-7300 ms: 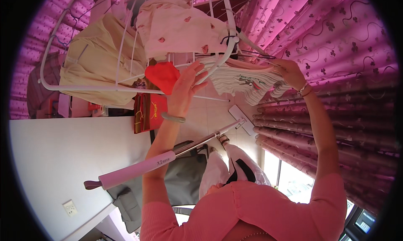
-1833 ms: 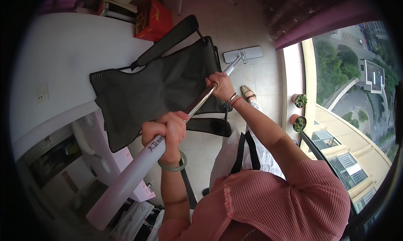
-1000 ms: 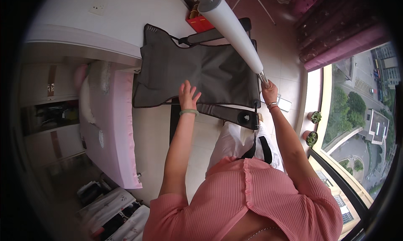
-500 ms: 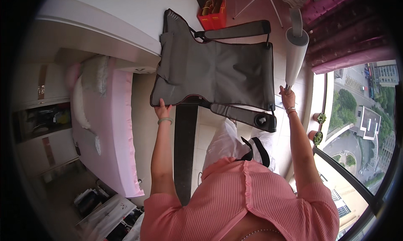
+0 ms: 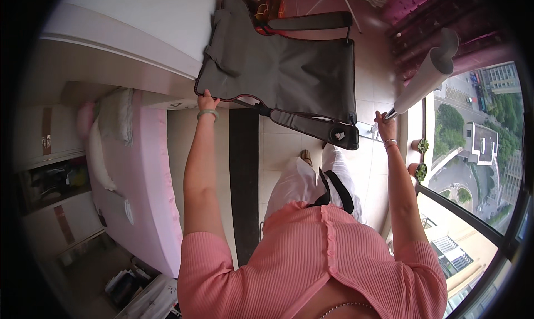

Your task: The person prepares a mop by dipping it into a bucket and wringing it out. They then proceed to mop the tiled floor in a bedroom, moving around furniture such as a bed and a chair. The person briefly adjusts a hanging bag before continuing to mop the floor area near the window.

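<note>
A grey folding camp chair [image 5: 289, 68] with dark piping stretches away in front of me. Its near armrest [image 5: 300, 127] has a round cup holder [image 5: 338, 134] at the end. At the chair's left near corner, my left hand [image 5: 207, 102] grips the fabric edge, thumb on top and fingers partly hidden underneath. My right hand [image 5: 385, 127] is closed round the shiny metal stem of a white tapered cylinder [image 5: 424, 80], right of the chair. The cylinder's wide end, with a pale curved flap on it, tilts up and to the right.
A white wall [image 5: 133, 18] borders the chair on the left, above a pink bed [image 5: 147, 180]. Black strip [image 5: 245, 169] runs along the tiled floor. To the right, potted plants [image 5: 420, 146] line the windowsill, near a purple curtain [image 5: 411, 35]. A red box [image 5: 275, 5] is partly hidden behind the chair.
The chair and my left hand have shifted farther away and slightly left. The white cylinder has tilted to the right, its stem still in my right hand. The red box is now more covered.
</note>
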The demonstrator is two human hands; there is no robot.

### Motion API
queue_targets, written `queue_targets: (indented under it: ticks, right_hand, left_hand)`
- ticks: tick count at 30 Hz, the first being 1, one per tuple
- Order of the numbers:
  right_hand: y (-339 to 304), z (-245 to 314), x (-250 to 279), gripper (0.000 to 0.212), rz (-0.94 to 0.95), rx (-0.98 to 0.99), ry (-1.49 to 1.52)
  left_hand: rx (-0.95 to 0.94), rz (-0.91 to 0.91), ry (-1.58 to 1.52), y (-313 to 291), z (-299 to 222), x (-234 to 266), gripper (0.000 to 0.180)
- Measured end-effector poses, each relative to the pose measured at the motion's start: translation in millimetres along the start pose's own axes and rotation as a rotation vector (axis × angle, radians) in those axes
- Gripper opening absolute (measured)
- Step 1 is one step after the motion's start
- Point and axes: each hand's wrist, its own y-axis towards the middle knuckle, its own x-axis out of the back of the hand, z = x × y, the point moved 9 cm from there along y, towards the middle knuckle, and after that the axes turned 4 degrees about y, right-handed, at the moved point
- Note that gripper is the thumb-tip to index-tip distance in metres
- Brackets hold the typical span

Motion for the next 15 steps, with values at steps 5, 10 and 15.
queue_targets:
  ticks: [5,10,15]
  right_hand:
    - [-12,24,-41,0.039,0.050,-0.021,0.028]
    - [-12,10,-29,0.023,0.074,0.053,-0.255]
    - [-36,14,-47,0.020,0.203,0.003,-0.467]
  left_hand:
    - [0.045,-0.004,0.013,25,-12,45,0.044]
    - [0.095,0.035,-0.002,-66,1,-19,0.063]
    - [-0.340,0.988,0.035,-323,-72,-212,0.093]
